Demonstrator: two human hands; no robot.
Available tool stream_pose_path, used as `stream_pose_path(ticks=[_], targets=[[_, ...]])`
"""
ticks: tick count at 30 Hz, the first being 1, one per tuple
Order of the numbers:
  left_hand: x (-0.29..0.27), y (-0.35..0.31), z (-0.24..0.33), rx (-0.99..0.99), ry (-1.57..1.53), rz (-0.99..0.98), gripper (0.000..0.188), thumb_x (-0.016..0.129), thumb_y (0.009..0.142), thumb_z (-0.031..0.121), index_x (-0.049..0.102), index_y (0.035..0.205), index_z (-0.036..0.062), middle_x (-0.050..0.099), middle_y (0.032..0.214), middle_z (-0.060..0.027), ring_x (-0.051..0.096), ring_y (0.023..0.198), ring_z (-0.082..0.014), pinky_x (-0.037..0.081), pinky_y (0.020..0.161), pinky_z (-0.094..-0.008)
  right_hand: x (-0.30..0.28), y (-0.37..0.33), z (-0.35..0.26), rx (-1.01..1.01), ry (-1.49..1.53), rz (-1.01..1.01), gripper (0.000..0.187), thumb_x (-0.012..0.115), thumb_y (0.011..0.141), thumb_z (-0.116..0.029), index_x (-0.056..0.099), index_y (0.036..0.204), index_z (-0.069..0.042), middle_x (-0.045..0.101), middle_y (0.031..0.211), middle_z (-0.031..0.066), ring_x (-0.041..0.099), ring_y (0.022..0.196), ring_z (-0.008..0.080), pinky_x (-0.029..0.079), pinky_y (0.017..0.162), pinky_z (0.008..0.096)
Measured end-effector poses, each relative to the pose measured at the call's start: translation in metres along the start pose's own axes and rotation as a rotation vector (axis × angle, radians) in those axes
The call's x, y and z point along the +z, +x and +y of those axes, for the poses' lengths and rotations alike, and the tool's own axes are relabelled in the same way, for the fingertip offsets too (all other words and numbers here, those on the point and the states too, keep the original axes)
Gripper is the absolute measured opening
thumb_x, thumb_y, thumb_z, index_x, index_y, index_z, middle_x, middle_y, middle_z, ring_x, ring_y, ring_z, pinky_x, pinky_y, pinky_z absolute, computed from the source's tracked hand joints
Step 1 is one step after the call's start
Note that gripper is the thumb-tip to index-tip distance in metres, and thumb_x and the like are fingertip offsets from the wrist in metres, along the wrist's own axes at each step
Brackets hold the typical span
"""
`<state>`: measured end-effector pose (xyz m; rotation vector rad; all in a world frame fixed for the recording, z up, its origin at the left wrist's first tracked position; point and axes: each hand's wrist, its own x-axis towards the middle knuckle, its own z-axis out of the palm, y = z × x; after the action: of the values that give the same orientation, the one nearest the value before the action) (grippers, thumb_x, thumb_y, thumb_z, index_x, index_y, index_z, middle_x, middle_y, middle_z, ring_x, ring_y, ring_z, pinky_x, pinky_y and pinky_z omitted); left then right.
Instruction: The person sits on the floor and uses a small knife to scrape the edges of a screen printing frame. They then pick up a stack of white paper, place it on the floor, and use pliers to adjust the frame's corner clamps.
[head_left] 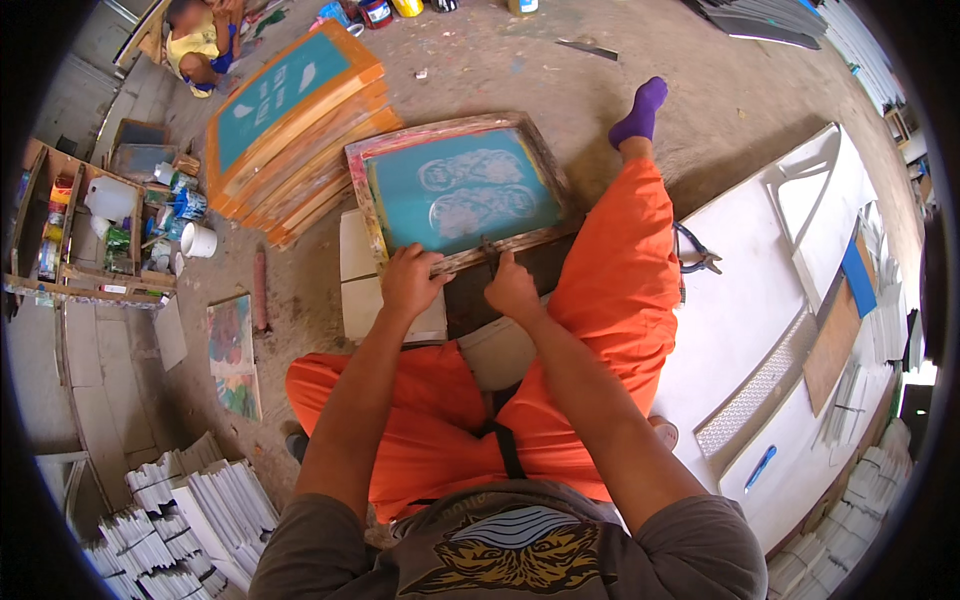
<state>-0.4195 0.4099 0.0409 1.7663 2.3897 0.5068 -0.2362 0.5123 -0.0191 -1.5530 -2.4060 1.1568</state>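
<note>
Both hands clamped on near rail of wooden-framed teal printing screen [462, 190]: left hand [411, 282] gripping, right hand [511, 288] pinching small dark tool [489, 252]. Screen at twelve o'clock, long axis nine-to-three.

Even, soft daylight; scene bright, colours saturated. Brightest patch on white plastic chair [760, 290] at 3 o'clock, mild glare. Soft shadow beside orange-clad leg [620, 270], toward 2 o'clock. Strong fisheye bending; black vignette round rim. Centre sharp; paper stacks [190, 520] at 7 o'clock slightly smeared.
</note>
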Motion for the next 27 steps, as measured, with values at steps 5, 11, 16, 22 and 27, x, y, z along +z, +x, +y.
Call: stream_pose_path(ticks=[5,11,16,22,27], targets=[[0.002,-0.002,-0.009,0.045,0.018,0.035,0.041,0.09,0.073,0.033,0.08,0.107,0.0108,0.065,0.103,-0.0098,0.062,0.103,-0.0338,0.053,0.089,-0.0462,-0.018,-0.002,0.015,0.128,0.901,-0.245,0.033,0.071,0.083,-0.01,0.058,0.113,-0.004,0.055,0.08,0.0051,0.054,0.065,0.0186,0.048,0.055,0.0348],[-0.011,0.003,-0.014,0.093,0.033,0.014,0.043,0.091,0.072,0.031,0.08,0.108,0.0098,0.065,0.101,-0.0099,0.063,0.103,-0.0347,0.052,0.089,-0.0471,-0.026,-0.03,0.026,0.08,0.905,-0.189,0.046,0.081,0.086,-0.021,0.061,0.122,0.0,0.064,0.103,0.0091,0.063,0.098,0.0245,0.053,0.077,0.0406],[-0.018,-0.006,-0.023,0.072,0.036,0.0,0.043,0.092,0.072,0.03,0.08,0.108,0.0102,0.065,0.1,-0.0097,0.062,0.103,-0.0341,0.053,0.088,-0.0467,-0.04,-0.056,0.015,0.088,0.863,-0.238,0.047,0.074,0.099,-0.032,0.056,0.129,-0.001,0.065,0.103,0.0107,0.065,0.08,0.0211,0.056,0.067,0.0397],[-0.017,-0.006,-0.02,0.057,0.027,-0.002,0.042,0.092,0.071,0.029,0.08,0.108,0.0107,0.065,0.101,-0.01,0.062,0.105,-0.0344,0.053,0.09,-0.0464,-0.044,-0.067,0.013,0.315,0.96,-0.491,0.045,0.061,0.107,-0.035,0.049,0.137,-0.004,0.068,0.094,0.0111,0.063,0.059,0.0169,0.055,0.052,0.0367],[-0.019,-0.006,-0.018,0.029,0.001,-0.022,0.043,0.092,0.071,0.028,0.08,0.108,0.0105,0.065,0.103,-0.0104,0.062,0.106,-0.0349,0.053,0.091,-0.0461,-0.036,-0.057,0.012,0.307,1.008,-0.503,0.054,0.059,0.108,-0.043,0.044,0.149,-0.012,0.07,0.094,0.0091,0.066,0.065,0.0197,0.055,0.055,0.038]])
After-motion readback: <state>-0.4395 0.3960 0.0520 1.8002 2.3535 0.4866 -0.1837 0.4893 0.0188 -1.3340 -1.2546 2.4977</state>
